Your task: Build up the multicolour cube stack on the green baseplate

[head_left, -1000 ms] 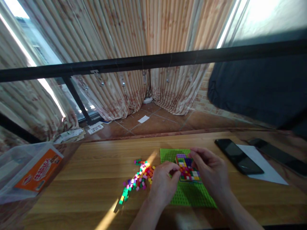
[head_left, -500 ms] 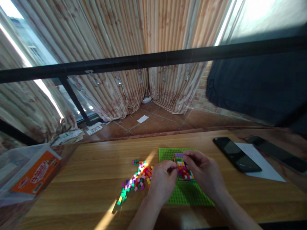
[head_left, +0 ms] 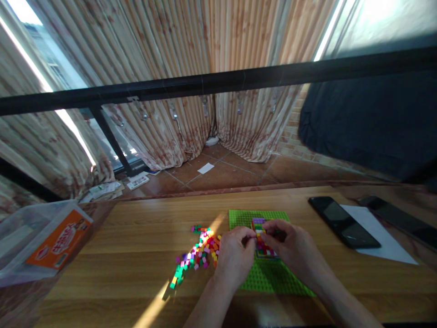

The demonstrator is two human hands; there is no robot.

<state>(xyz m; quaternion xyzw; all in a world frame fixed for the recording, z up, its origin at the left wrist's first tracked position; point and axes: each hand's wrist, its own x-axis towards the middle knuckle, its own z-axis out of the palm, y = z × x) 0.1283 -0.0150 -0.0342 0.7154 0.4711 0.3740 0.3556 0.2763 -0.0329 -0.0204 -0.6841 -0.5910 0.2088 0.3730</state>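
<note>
A green studded baseplate [head_left: 269, 280] lies on the wooden table. On it stands a rectangular block of many coloured bricks [head_left: 260, 221], with purple ones along its far edge. My left hand [head_left: 236, 253] is at the block's left side, thumb and forefinger pinched together; whatever they hold is too small to make out. Over the block's right part is my right hand [head_left: 297, 246], its fingers bent and closed near the left fingertips. Its fingers hide part of the block and anything in their pinch. Loose coloured bricks [head_left: 197, 255] lie scattered left of my left hand.
A black phone [head_left: 343, 222] rests partly on white paper [head_left: 385, 237] at the right, with another dark phone-like slab [head_left: 403, 219] beyond it. At the far left is a clear plastic tub [head_left: 20, 228] with an orange label. A dark rail [head_left: 218, 82] crosses before the curtains.
The view has shifted slightly, so most things appear a little further right. My right fingers have come lower over the block, closer to my left fingertips.
</note>
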